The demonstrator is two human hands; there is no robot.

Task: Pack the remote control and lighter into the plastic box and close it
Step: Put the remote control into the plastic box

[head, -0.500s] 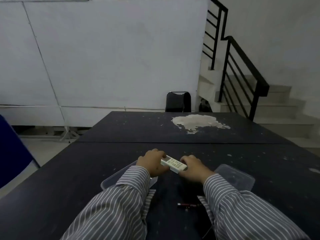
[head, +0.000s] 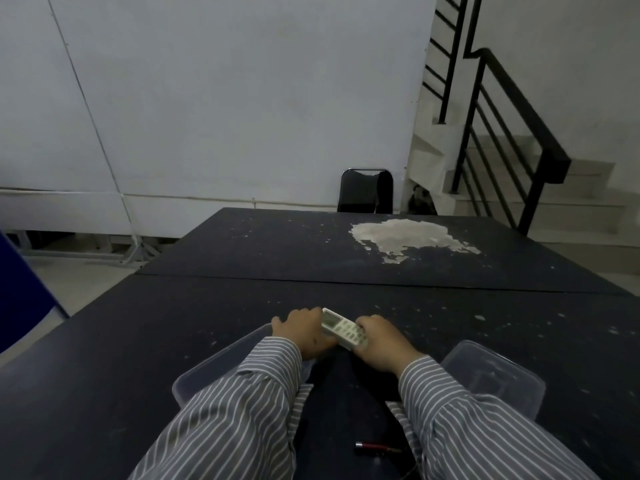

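Observation:
A white remote control (head: 343, 329) with a small screen and buttons is held between both hands above the dark table (head: 173, 323). My left hand (head: 304, 332) grips its far end and my right hand (head: 382, 342) grips its near end. The clear plastic box (head: 211, 368) lies under my left forearm, partly hidden by the striped sleeve. Its clear lid (head: 495, 375) lies to the right, behind my right forearm. A slim dark red lighter (head: 375, 446) lies on the table between my forearms, close to me.
A pale worn patch (head: 408, 237) marks the far table. A black chair (head: 367, 192) stands behind it by the white wall. Stairs with a black railing (head: 512, 133) rise at the right. A blue object (head: 20, 289) sits at the left edge.
Both hands still hold the remote in much the same place; the remote looks slightly more tilted toward the left hand. The lighter, box and lid have not moved.

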